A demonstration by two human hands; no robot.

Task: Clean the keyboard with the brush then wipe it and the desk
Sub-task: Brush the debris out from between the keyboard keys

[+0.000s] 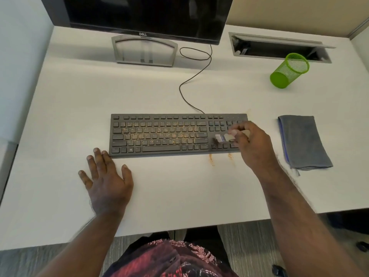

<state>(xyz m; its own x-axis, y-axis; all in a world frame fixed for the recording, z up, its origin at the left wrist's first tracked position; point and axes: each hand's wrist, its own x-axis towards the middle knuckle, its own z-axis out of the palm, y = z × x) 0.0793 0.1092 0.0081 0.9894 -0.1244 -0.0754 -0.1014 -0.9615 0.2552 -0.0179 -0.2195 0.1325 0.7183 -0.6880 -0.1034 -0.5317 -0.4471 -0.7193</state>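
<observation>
Two hands: your left hand (105, 176) lies spread at the keyboard (175, 134)'s 7 o'clock corner, your right hand (251, 144) pinches the light brush (221, 138) mid-handle.

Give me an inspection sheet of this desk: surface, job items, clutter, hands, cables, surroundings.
Surface: white desk; orange crumbs in front of the keyboard, near its right end.
Job's things: black keyboard, orange crumbs across its letter keys; small brush over the right-hand keys; folded grey cloth lying to the right, untouched.
Clutter: green mesh cup tipped on its side, back right.
Hands: left hand flat on the desk, fingers spread, by the keyboard's near left corner; right hand holds the brush.
Cables: keyboard cable loops back toward the monitor.
Surroundings: dark monitor on a grey stand; open cable hatch back right.
</observation>
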